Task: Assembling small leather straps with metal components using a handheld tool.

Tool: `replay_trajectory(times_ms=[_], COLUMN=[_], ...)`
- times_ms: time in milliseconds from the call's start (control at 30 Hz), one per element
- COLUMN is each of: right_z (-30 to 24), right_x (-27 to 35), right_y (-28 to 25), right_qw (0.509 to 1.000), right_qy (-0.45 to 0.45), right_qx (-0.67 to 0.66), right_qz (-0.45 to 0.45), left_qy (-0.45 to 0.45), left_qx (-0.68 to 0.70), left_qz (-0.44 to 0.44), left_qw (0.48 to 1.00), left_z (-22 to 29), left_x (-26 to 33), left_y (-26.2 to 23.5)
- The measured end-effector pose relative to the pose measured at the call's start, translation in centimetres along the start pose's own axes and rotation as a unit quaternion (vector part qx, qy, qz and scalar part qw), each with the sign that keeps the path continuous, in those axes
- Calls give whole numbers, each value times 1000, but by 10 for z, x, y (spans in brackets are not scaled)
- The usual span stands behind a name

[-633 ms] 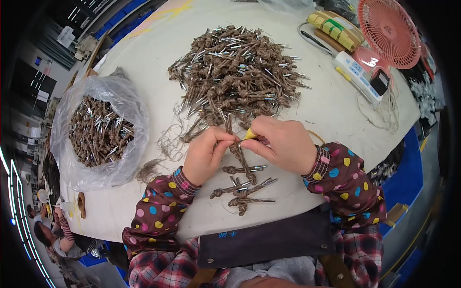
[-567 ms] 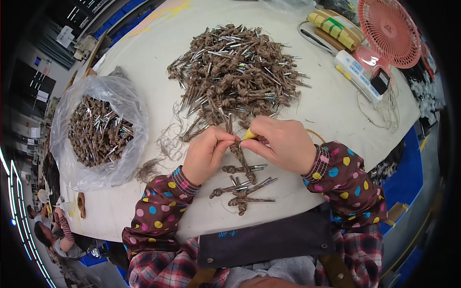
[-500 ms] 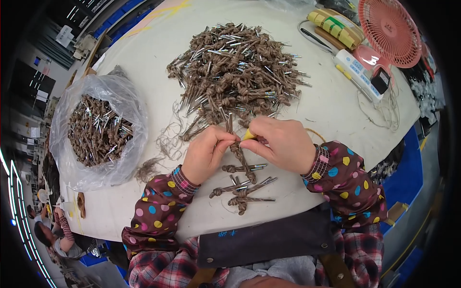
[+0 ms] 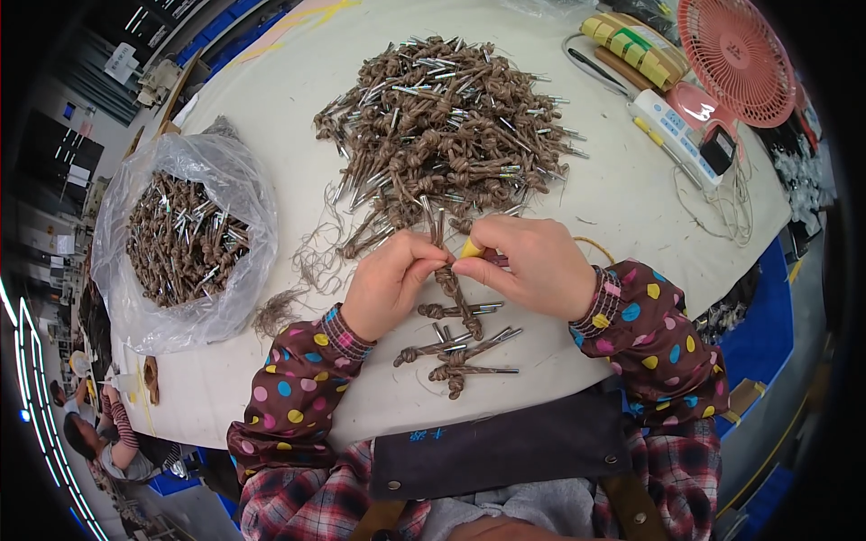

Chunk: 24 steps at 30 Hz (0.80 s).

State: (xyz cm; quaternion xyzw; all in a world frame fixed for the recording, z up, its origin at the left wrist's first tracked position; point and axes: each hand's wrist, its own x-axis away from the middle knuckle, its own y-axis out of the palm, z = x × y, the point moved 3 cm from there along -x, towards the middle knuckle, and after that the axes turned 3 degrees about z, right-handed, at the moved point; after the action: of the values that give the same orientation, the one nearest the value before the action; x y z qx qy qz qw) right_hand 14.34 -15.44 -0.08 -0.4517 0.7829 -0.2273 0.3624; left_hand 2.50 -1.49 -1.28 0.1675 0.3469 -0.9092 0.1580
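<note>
Fingers [image 4: 417, 261] of my left hand [image 4: 390, 287] are pinching the knotted cord piece [image 4: 456, 293] at centre frame, while my right hand [image 4: 532, 266] is gripping a small yellow tool [image 4: 472, 247] against the same piece; both hands are clenched on it. Judging progress: about 4 finished pieces [image 4: 456, 352] are lying on the table [image 4: 271, 108] just below my hands, near the lower centre. I am seeing a large pile of knotted cords [image 4: 442, 126] at upper centre, apparently waiting to be handled. A clear plastic bag [image 4: 180, 243] at left is holding many more; whether those are done, I cannot tell. By my estimate, most of the work is remaining.
</note>
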Motion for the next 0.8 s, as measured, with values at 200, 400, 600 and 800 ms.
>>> replay_trajectory(times_ms=[200, 400, 600, 800], right_z=[-1, 10, 5, 20], right_x=[1, -8, -13, -9], right_y=[0, -8, 4, -5], right_qw=[1000, 984, 928, 956], right_qy=[-16, 107, 136, 155], right_qx=[9, -142, -347, -246], right_qz=[21, -3, 13, 32], left_qy=[4, -44, 3, 42], left_qx=[10, 79, 54, -376], left_qz=[-7, -13, -48, 16], left_qw=[1000, 996, 997, 925], left_z=[-4, -5, 5, -11], left_x=[0, 2, -1, -8], left_y=[3, 3, 2, -52])
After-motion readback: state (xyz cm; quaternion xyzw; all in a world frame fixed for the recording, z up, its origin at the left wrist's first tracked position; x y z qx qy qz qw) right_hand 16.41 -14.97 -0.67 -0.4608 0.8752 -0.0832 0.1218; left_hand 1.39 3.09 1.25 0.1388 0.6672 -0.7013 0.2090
